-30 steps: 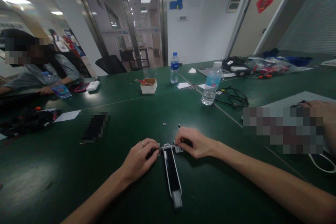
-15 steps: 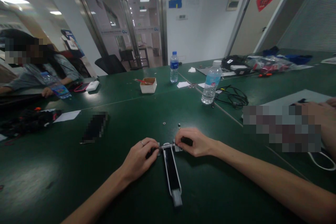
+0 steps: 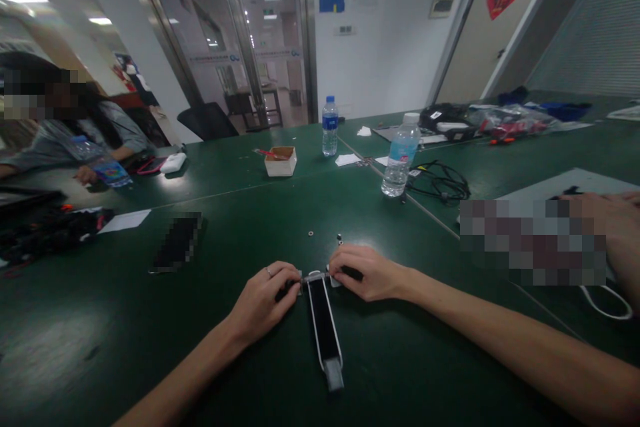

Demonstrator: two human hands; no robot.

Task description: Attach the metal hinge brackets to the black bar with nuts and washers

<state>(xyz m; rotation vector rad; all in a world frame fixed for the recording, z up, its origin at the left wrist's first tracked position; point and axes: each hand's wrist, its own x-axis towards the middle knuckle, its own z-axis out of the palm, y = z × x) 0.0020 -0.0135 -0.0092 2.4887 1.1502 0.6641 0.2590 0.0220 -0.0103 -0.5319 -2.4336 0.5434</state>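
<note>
A long narrow frame with white edges and a dark centre strip (image 3: 324,323) lies on the green table between my hands. Its near end carries a grey block (image 3: 333,373), and a thin metal crossbar (image 3: 315,278) runs across its far end. My left hand (image 3: 265,297), wearing a ring, pinches the crossbar's left end beside a small grey plate. At the right end, by another small metal plate (image 3: 335,281), the thumb and fingers of my right hand (image 3: 369,273) are closed on the bar. My fingertips hide the exact contact points. Just beyond lies a small washer-like ring (image 3: 311,233).
Tiny metal parts (image 3: 340,238) lie beyond my right fingers. A dark phone-like slab (image 3: 176,243) is to the left. Farther back are a small box (image 3: 281,163), water bottles (image 3: 400,157) and coiled black cable (image 3: 440,181). Another person's hand (image 3: 607,220) is at right; someone sits at left.
The whole view has shifted slightly. My right fingers have moved a little along the crossbar's right end; both hands keep their hold and the frame stays in place.
</note>
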